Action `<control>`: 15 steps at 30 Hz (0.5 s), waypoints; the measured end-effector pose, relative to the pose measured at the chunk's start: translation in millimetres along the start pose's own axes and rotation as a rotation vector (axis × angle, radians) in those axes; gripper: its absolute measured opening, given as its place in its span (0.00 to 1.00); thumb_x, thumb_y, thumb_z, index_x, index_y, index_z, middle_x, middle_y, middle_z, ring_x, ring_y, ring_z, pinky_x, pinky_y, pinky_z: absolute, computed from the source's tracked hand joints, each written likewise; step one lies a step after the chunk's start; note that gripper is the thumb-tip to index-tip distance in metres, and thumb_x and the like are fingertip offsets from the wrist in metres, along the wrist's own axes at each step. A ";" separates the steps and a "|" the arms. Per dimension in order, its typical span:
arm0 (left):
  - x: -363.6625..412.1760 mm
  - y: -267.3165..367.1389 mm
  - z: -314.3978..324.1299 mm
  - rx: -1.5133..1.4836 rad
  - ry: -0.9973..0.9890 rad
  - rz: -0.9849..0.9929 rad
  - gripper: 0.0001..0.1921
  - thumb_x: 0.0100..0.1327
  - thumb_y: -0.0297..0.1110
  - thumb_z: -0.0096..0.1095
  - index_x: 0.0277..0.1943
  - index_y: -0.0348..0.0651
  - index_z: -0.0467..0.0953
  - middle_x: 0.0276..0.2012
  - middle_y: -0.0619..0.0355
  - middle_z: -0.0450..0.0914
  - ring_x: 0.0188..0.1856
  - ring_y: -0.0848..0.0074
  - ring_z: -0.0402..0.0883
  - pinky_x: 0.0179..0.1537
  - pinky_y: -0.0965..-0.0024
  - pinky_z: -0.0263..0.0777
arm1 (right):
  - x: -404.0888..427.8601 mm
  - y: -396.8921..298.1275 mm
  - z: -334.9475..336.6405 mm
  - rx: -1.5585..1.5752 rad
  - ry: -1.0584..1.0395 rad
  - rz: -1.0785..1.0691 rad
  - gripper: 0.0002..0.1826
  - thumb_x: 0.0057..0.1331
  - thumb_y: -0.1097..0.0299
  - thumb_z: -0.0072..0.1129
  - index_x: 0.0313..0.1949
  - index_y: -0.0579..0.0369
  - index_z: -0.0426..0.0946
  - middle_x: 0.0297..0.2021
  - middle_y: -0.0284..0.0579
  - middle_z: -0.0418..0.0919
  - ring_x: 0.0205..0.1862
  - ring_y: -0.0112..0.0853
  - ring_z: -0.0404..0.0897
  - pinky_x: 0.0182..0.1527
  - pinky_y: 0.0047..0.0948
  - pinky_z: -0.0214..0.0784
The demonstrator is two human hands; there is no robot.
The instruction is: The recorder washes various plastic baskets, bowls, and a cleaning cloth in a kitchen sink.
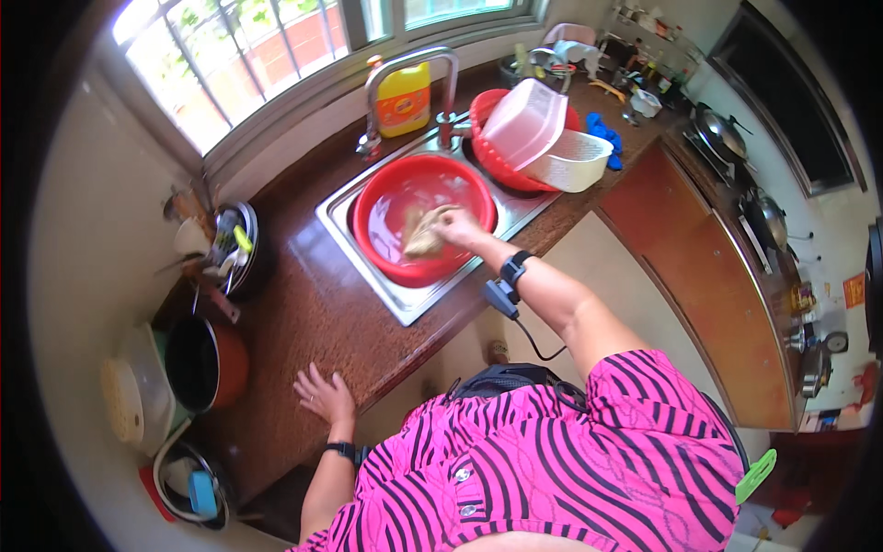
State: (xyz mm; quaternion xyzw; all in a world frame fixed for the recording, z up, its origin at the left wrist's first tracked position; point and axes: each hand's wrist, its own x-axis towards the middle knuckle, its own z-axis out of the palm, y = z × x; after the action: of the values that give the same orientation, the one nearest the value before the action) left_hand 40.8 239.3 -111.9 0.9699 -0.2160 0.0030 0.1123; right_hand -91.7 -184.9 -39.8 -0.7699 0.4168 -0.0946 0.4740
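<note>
My right hand (455, 225) grips a wet-looking beige cloth (422, 243), blurred by motion, within the rim of a red plastic basin (386, 265). Water covers the bottom of the basin, which sits in the left bowl of a stainless steel sink (408, 310). Above the basin arches a metal faucet (414, 55). My left hand (324, 395) rests palm down on the brown stone countertop (290, 331), fingers spread and holding nothing.
A red colander (486, 141) with a pink basket (528, 117) and a white basket (576, 159) fills the right bowl. Behind the faucet stands a yellow detergent jug (407, 103). A deep pot (227, 366) and utensils stand left. A cable hangs from my right wrist device (501, 298).
</note>
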 end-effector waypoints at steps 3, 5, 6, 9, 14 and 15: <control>0.5 -0.9 -1.2 -0.024 0.017 -0.007 0.31 0.60 0.41 0.60 0.66 0.46 0.60 0.67 0.42 0.56 0.69 0.45 0.51 0.63 0.37 0.48 | -7.6 4.9 -32.4 -0.156 0.179 -0.487 0.21 0.57 0.57 0.63 0.44 0.59 0.79 0.35 0.52 0.82 0.36 0.37 0.82 0.41 0.33 0.74; -1.2 -19.3 3.3 -0.137 0.110 0.017 0.30 0.58 0.38 0.61 0.63 0.42 0.63 0.64 0.37 0.59 0.66 0.43 0.55 0.64 0.43 0.51 | -17.2 -10.4 -76.1 -0.148 0.183 -0.436 0.17 0.57 0.61 0.63 0.43 0.59 0.79 0.36 0.53 0.82 0.38 0.39 0.82 0.43 0.34 0.73; -0.9 -15.5 7.9 -0.157 0.152 -0.018 0.30 0.58 0.36 0.62 0.63 0.40 0.64 0.63 0.36 0.59 0.65 0.43 0.56 0.65 0.45 0.51 | -25.5 -17.6 -113.3 -0.066 0.231 -0.456 0.16 0.58 0.63 0.62 0.43 0.59 0.79 0.36 0.53 0.82 0.39 0.39 0.82 0.42 0.33 0.73; -4.7 18.5 12.5 -0.222 0.254 -0.103 0.29 0.58 0.32 0.63 0.62 0.38 0.64 0.62 0.34 0.60 0.65 0.44 0.57 0.66 0.49 0.50 | -41.0 -7.8 -244.9 -0.003 0.651 -0.564 0.10 0.60 0.67 0.60 0.38 0.59 0.79 0.33 0.49 0.82 0.35 0.35 0.82 0.38 0.31 0.72; -14.5 107.1 8.4 -0.225 0.245 -0.189 0.27 0.58 0.30 0.62 0.60 0.36 0.66 0.61 0.35 0.62 0.64 0.46 0.59 0.66 0.51 0.51 | 0.7 136.7 -425.4 0.087 0.883 -0.260 0.08 0.62 0.68 0.59 0.38 0.57 0.78 0.32 0.45 0.81 0.34 0.33 0.81 0.39 0.31 0.73; -14.5 131.2 6.4 -0.215 0.252 -0.190 0.27 0.58 0.30 0.62 0.60 0.36 0.66 0.61 0.35 0.62 0.64 0.46 0.59 0.66 0.51 0.51 | 14.7 169.9 -437.3 -0.155 0.784 -0.145 0.12 0.59 0.64 0.61 0.40 0.58 0.78 0.32 0.48 0.81 0.36 0.38 0.81 0.41 0.33 0.74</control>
State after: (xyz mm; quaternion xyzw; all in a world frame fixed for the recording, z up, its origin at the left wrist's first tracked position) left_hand -27.7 128.3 -90.5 0.9603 -0.1066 0.0905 0.2413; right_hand -412.6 -514.9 52.2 -0.7363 0.5164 -0.3825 0.2117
